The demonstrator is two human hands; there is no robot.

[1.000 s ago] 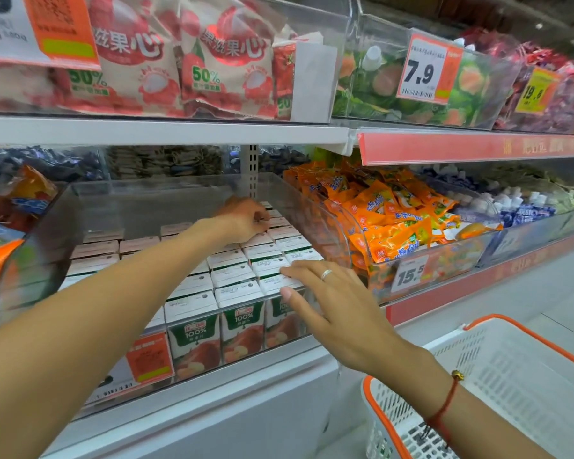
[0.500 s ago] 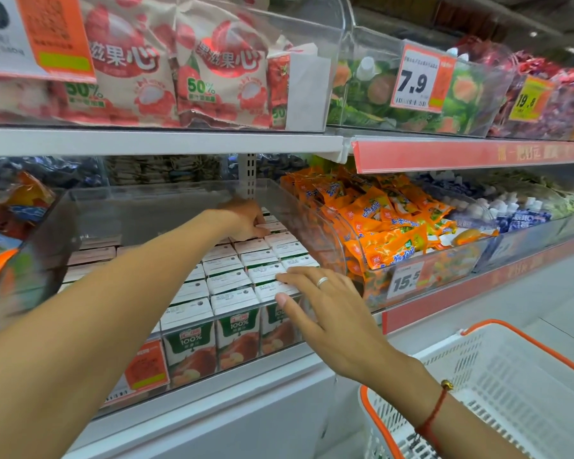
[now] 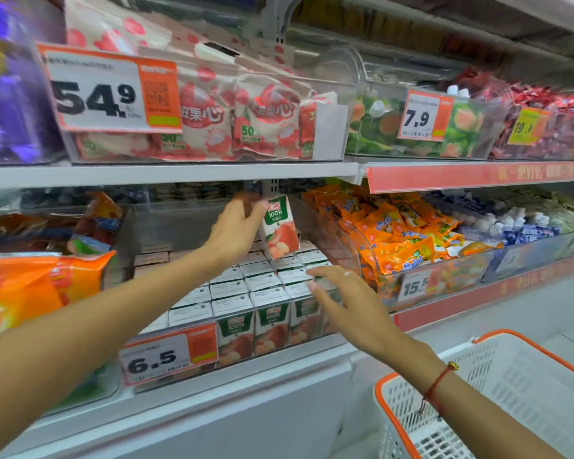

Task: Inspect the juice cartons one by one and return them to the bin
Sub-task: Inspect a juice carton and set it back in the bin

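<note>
1. Cartons first: we see one small rectangular paperboard juice carton (image 3: 280, 226), white with a green "100%" band and red fruit print, tilted and lifted clear above the rows in the bin.
2. Our left hand (image 3: 236, 228) grips that carton from its left side, fingers curled over the top edge, thumb hidden behind it.
3. Just below the left hand stand the packed rows of matching flat-topped juice cartons (image 3: 246, 289), their white lids forming a neat grid.
4. They sit in a clear hard-plastic bin (image 3: 315, 329) with a glossy, see-through front wall.
5. Our right hand (image 3: 345, 303) is spread wide with straight fingers, holding nothing, fingertips at the bin's front right corner, touching or just above the nearest carton lids; we cannot tell which.
6. Left of the right hand, on the bin front, hangs a flat white and orange price card (image 3: 169, 357) reading 6.5.
7. Right of the left hand lie crinkly orange foil snack packets (image 3: 398, 240) in a neighbouring clear bin.
8. Below the right wrist sits a white perforated plastic basket with an orange rim (image 3: 491, 389).
</note>
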